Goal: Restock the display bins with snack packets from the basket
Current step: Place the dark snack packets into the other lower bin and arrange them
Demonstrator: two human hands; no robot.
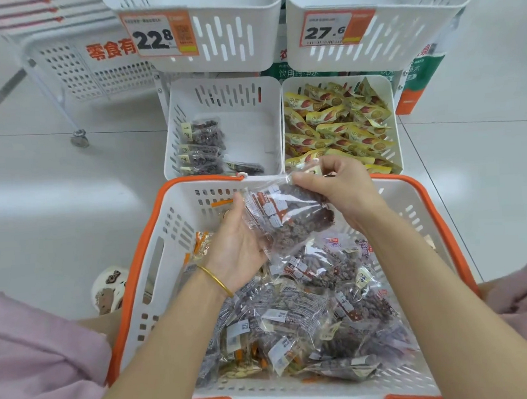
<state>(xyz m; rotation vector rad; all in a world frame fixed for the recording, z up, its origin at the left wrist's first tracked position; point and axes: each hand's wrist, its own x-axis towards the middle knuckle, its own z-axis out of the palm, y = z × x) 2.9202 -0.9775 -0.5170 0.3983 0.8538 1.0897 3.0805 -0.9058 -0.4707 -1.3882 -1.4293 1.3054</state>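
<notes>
A white basket (154,255) with an orange rim lies in front of me, heaped with clear packets of dark snacks (297,320). Over its far half, both hands hold up one such clear packet (288,216). My left hand (239,247) cups it from below, fingers curled under it. My right hand (338,185) pinches its top edge. Beyond the basket stand two low white display bins: the left bin (252,132) holds a few dark packets (203,147) along its left side, the right bin (395,123) is full of yellow packets (334,124).
Two upper white bins (234,47) (401,46) with price tags 22.8 and 27.6 overhang the low ones. A white wheeled cart (72,75) stands at the back left. Green-and-white cartons (418,78) sit behind the bins. My knees in pink flank the basket.
</notes>
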